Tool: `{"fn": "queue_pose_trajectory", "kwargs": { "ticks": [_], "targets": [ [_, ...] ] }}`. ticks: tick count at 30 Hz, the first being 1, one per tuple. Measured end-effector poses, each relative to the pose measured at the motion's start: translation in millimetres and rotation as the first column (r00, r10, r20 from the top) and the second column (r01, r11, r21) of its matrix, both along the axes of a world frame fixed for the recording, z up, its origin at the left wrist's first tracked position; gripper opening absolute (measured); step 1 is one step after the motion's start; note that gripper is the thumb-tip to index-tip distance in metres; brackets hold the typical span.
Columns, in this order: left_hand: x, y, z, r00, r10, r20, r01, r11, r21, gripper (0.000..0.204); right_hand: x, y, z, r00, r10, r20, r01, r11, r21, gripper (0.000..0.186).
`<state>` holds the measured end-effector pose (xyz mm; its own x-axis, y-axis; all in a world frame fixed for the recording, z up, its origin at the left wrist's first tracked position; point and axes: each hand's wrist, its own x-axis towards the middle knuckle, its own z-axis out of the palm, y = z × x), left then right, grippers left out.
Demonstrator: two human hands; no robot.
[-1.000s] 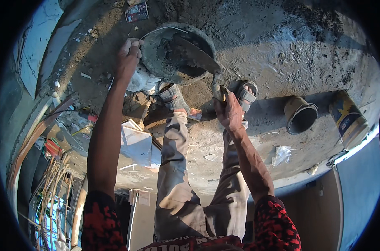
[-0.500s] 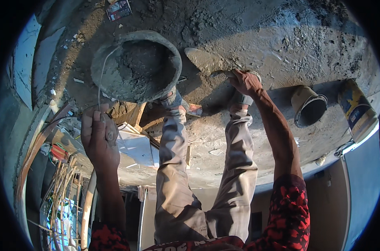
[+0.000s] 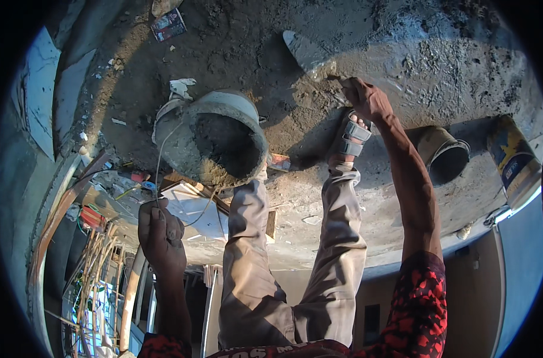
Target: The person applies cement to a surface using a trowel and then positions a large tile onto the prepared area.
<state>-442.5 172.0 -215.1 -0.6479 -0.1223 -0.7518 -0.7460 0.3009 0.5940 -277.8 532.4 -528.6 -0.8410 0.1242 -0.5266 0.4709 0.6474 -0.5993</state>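
My left hand (image 3: 161, 234) is closed round the wire handle (image 3: 158, 164) of a mortar-caked bucket (image 3: 231, 102). The bucket hangs tilted toward me, with grey wet mortar (image 3: 222, 140) inside it. Farther right, my right hand (image 3: 370, 101) grips a trowel (image 3: 304, 51) by its handle, which the fingers mostly hide. Its blade points away from me and to the left, lying low over or on the wet mortar spread across the floor (image 3: 414, 71); I cannot tell if they touch.
Two more buckets lie to the right: a small one (image 3: 443, 156) and a larger printed one (image 3: 513, 158). My sandalled right foot (image 3: 354, 136) stands below the trowel. Broken white boards (image 3: 194, 206) and rubble are at the left, beside a pile of sticks (image 3: 95, 274).
The bucket has come nearer to me and tipped, as my left hand drew back and slightly right with its handle. My right hand and the trowel have moved away from me and slightly right.
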Motion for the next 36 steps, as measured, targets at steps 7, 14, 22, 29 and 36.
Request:
{"fn": "queue_pose_trajectory", "kwargs": {
  "ticks": [7,14,22,29,36],
  "targets": [
    [18.6,0.0,3.4,0.996,0.081,0.038,-0.083,0.994,0.073,0.016,-91.5,86.1,-0.1,0.716,-0.656,0.238,0.675,0.738,0.004,0.041],
    [10.4,16.8,0.8,0.977,0.190,0.098,-0.210,0.936,0.282,0.017,-59.5,85.5,89.4,0.628,-0.653,0.424,0.755,0.644,-0.125,0.038],
    [-55.0,32.6,1.3,0.925,0.349,0.152,-0.380,0.833,0.402,0.014,-67.3,-23.8,264.6,0.894,-0.435,0.109,0.443,0.895,-0.055,0.031],
    [-117.1,46.2,-58.6,0.916,0.390,0.098,-0.372,0.730,0.573,0.013,-143.4,-65.7,329.0,0.967,-0.078,-0.244,0.062,0.996,-0.069,0.033],
    [-177.1,13.5,-134.0,0.874,0.477,-0.096,-0.359,0.766,0.533,0.006,-249.3,-70.6,250.1,0.970,0.232,-0.075,-0.235,0.971,-0.032,0.044]
  ]
}}
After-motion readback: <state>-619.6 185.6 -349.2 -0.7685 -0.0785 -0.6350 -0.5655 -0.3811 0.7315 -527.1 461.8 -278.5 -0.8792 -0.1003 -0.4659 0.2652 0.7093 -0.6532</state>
